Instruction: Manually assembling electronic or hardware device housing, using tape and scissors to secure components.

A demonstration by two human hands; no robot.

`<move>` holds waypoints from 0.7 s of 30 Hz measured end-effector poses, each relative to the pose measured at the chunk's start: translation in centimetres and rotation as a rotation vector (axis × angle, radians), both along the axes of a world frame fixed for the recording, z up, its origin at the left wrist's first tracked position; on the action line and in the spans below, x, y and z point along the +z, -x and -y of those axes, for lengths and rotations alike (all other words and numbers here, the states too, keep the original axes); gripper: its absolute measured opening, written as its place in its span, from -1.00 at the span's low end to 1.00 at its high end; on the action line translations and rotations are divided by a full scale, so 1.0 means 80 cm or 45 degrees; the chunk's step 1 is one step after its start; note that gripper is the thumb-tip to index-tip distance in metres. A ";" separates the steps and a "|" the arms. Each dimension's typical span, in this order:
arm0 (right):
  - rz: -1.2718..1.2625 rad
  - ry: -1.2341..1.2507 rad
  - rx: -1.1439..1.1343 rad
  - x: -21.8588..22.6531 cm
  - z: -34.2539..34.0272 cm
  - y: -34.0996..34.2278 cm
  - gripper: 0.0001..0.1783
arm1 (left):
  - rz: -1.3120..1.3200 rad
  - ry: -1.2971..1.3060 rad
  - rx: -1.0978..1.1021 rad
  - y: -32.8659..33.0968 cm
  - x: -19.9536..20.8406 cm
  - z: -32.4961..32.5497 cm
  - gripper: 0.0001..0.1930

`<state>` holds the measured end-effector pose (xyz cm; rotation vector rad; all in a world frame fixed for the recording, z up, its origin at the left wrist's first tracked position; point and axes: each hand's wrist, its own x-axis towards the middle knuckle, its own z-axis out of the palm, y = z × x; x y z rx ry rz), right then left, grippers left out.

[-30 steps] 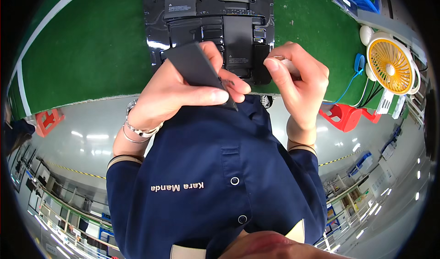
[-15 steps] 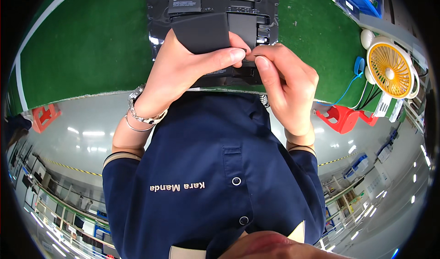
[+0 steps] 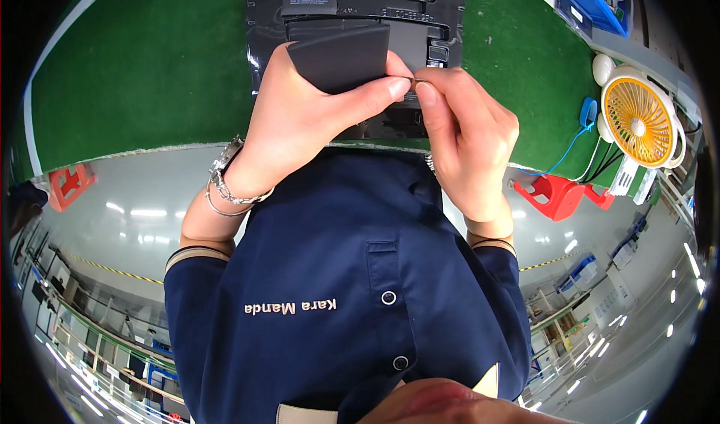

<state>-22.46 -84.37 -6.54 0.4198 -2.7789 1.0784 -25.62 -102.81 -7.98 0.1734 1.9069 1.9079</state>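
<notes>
- Dark grey flat pad (image 3: 341, 56): a thin, matt, rectangular piece, held over the open black device (image 3: 420, 19) at the near edge of the green mat (image 3: 150, 71). Its surface looks plain and unmarked; the lower part is hidden behind the thumb.
- Change: a second ago the pad sat tilted in the left hand alone, with the right hand apart beside it; now it lies nearly square to the device and both hands meet at its right edge. Judged from this, the work has moved from carrying the pad to fine handling of that edge.
- Left hand (image 3: 300, 124): closed on the pad, thumb stretched along its lower right corner, fingers hidden behind it. A metal watch (image 3: 221, 170) and bangles sit at the wrist.
- Right hand (image 3: 469, 135): thumb and forefinger pinched together, touching the left thumb tip at the pad's edge. Whether they hold a tab or film there is too small to tell.
- Black device: open, with flat dark rectangular parts showing inside, partly covered by the pad and hands.
- Green mat: bears the device; a pale strip runs along its left side.
- Yellow desk fan (image 3: 637, 120): well to the right, white body, blue cable (image 3: 577, 135) just beside it.
- Red plastic piece (image 3: 559, 195): below the fan, off the mat.
- Blue bin (image 3: 589, 4): upper right, at the mat's far corner.
</notes>
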 end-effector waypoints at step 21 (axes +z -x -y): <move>0.012 0.019 0.003 -0.002 0.001 -0.001 -0.92 | 0.018 -0.004 0.012 0.000 0.001 0.000 -0.90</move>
